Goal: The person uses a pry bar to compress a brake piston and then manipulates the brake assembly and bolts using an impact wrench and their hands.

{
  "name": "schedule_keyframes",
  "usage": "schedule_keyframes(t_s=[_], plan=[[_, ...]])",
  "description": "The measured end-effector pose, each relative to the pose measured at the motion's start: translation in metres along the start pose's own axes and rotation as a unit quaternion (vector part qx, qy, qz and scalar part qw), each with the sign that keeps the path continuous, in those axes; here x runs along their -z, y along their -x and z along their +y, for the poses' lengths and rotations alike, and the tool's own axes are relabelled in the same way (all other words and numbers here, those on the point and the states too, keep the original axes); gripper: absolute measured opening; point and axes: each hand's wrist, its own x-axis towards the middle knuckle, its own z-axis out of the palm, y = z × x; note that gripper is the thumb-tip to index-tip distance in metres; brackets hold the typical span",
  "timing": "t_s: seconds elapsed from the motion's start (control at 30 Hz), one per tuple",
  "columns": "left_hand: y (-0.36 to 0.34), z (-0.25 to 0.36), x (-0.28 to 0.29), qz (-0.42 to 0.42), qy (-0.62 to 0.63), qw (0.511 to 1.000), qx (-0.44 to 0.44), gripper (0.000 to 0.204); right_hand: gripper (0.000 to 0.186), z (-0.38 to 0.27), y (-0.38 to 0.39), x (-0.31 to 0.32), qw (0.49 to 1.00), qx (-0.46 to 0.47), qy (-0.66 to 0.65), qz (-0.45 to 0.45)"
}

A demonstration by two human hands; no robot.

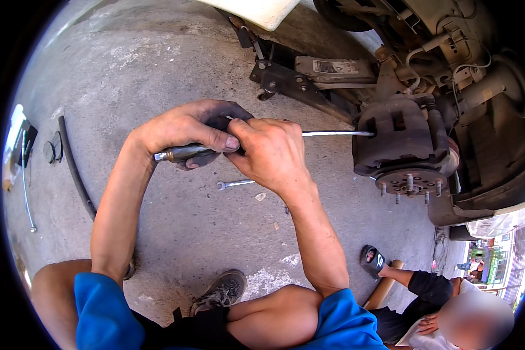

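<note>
A long screwdriver (335, 133) with a bright metal shaft and a dark handle runs across the middle of the view. My left hand (181, 125), its fingers darkened with grime, is closed around the handle, whose metal end cap pokes out at the left. Right beside it, my right hand (274, 149) grips the same tool where handle meets shaft; that part is hidden by the fingers. The shaft's tip reaches the side of a rusty brown brake caliper (391, 131). Below the caliper is a wheel hub (410, 179) with several bare studs.
A floor jack (321, 73) extends under the raised vehicle. An open-end wrench (236, 184) lies on the concrete below my hands. Farther left are a black hose (72, 166), dark flat pieces (53, 149) and a thin metal rod (26, 181). Another person (426, 318) sits at lower right.
</note>
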Motion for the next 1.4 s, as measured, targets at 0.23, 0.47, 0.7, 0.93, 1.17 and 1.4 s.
schedule_keyframes(t_s=[0.23, 0.47, 0.7, 0.93, 1.17, 1.4], plan=[[-0.001, -0.004, -0.002, 0.018, -0.005, 1.0, -0.023, 0.05, 0.025, -0.001, 0.0, 0.0, 1.0, 0.001, -0.004, -0.004], [0.0, -0.003, -0.001, 0.003, 0.015, 1.0, -0.016, 0.057, 0.028, -0.002, 0.0, 0.002, 1.0, -0.012, -0.006, -0.008], [-0.008, -0.016, 0.01, -0.005, -0.005, 1.0, -0.019, 0.064, 0.022, -0.002, 0.0, 0.001, 1.0, -0.009, 0.003, 0.002], [-0.008, -0.009, 0.008, 0.031, -0.022, 0.999, -0.027, 0.055, 0.025, -0.002, -0.002, 0.002, 1.0, -0.026, -0.001, 0.003], [-0.01, 0.006, 0.007, -0.021, 0.006, 1.0, -0.004, 0.053, 0.015, -0.004, -0.004, 0.002, 0.998, -0.057, 0.005, -0.001], [-0.011, 0.008, 0.007, -0.026, -0.019, 0.999, -0.019, 0.051, 0.022, -0.006, -0.004, 0.003, 0.997, -0.081, 0.004, -0.014]])
